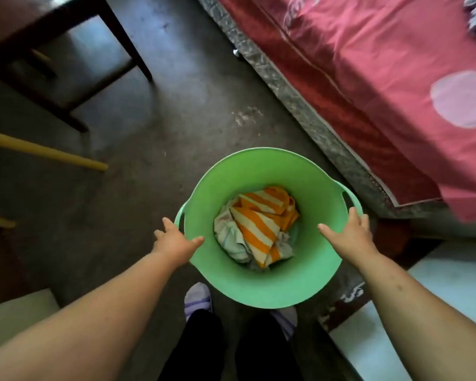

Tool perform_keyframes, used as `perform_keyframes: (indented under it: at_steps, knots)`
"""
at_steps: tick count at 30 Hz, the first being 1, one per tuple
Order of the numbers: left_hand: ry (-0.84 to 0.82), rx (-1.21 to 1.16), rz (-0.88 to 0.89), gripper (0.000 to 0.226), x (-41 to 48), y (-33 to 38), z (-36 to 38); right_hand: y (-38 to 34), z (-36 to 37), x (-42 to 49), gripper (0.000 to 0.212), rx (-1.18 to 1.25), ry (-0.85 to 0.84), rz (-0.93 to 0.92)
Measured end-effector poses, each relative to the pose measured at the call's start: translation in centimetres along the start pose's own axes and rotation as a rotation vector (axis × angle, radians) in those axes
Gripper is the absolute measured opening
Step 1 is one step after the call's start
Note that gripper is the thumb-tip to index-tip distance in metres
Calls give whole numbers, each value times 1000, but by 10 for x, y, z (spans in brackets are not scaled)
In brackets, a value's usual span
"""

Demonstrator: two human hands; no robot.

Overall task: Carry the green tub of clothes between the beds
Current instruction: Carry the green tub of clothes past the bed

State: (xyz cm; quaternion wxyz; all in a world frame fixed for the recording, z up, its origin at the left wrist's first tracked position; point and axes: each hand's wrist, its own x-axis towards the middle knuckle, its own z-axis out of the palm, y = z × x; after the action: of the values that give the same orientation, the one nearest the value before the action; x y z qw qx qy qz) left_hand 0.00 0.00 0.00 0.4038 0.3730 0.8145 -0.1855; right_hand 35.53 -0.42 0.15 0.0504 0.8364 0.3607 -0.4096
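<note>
Green tub [259, 284] holds clothes [259, 226]. Left hand [173, 240] and right hand [349, 232] pinch opposite sides, thumbs inside, so it won't tip.

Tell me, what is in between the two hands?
In the head view, the round green plastic tub sits between the left hand and the right hand, each holding its rim. An orange-and-white striped cloth and pale clothes lie inside it.

Bare arms stretched down, left hand [173, 240] and right hand [351, 235] pinching tub [259, 171] rim, thumbs inside
</note>
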Motion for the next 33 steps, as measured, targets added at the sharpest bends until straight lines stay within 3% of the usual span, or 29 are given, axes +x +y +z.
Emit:
perform_keyframes:
  at_steps: [3,9,17,26,33]
  knots:
    - [-56,-171,-13,111,17,-3,7,3,7,16,109,31,1,61]
    - [-114,-547,-13,54,40,-1,11,-4,3,35,107,227,77,113]
    - [-89,-707,-57,62,40,1,-60,-84,-15,16,98,262,66,34]
    - [-18,-767,59,37,39,4,-225,-241,-67,-13,99,255,93,-94]
    - [66,-897,129,27,74,55,-327,-367,-114,35,101,254,82,-216]
